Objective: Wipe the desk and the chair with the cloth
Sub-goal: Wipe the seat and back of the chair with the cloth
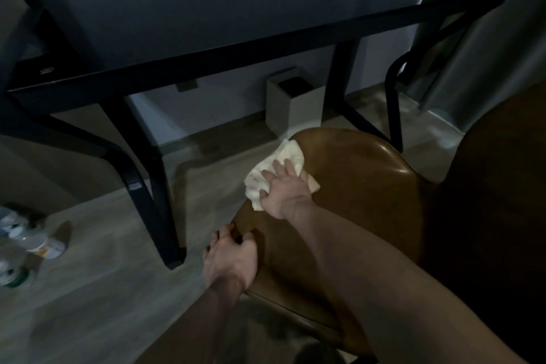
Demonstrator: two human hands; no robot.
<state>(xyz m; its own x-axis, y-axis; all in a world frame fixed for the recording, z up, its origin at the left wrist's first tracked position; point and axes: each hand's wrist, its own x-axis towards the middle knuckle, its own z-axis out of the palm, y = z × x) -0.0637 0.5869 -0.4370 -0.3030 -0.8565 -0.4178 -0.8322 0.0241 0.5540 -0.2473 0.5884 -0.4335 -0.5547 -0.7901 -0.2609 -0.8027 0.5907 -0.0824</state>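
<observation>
A brown chair (360,186) with a glossy seat stands in front of me, its dark backrest at the right. My right hand (285,190) presses a crumpled white cloth (283,161) onto the seat's front left part, thumb and fingers curled into the fabric. My left hand (232,257) grips the seat's left edge, fingers curled over the rim. The black glass-topped desk (206,21) stands beyond the chair, on black legs.
A white square bin (291,103) sits under the desk against the wall. Several bottles and containers (26,242) lie on the wooden floor at the left. A grey curtain (484,38) hangs at the right.
</observation>
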